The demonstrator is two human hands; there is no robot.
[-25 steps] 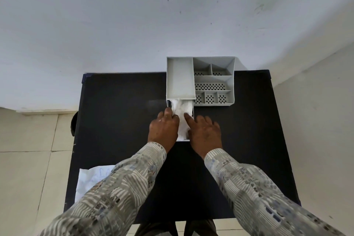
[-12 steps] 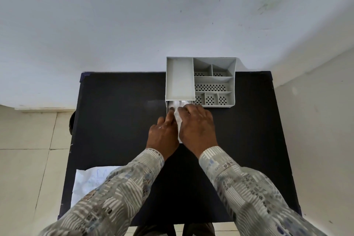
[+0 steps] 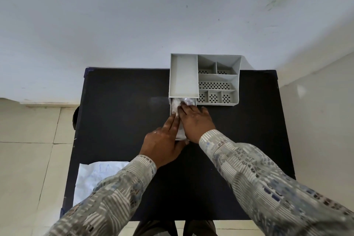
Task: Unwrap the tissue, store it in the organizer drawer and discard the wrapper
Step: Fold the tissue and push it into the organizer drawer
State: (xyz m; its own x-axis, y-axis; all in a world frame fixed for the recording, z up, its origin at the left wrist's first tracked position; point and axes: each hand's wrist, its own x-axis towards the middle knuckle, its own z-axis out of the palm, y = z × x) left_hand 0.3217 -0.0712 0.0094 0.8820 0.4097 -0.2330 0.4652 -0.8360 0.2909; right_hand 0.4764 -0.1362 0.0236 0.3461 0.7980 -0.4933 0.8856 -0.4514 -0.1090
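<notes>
step: tucking tissue (image 3: pixel 175 105) into open drawer (image 3: pixel 171 119) of organizer (image 3: pixel 237 82) | right hand (image 3: pixel 195 120) flat, grip apart, pressing it | left hand (image 3: pixel 162 141) steadies drawer's left side, grip apart | wrapper (image 3: pixel 90 180) at table (image 3: pixel 124 101) near-left corner

Two bare hands, left (image 3: pixel 162 144) & right (image 3: pixel 197 122). Long sleeves (image 3: pixel 268 184) w/ buttoned cuffs: cream-grey fabric, patchwork of stripes & small blue/dark blocks. Dark trousers (image 3: pixel 155 229).

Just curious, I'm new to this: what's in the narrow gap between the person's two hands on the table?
In the head view, white tissue lying in the pulled-out drawer shows between the left hand and right hand.
</notes>
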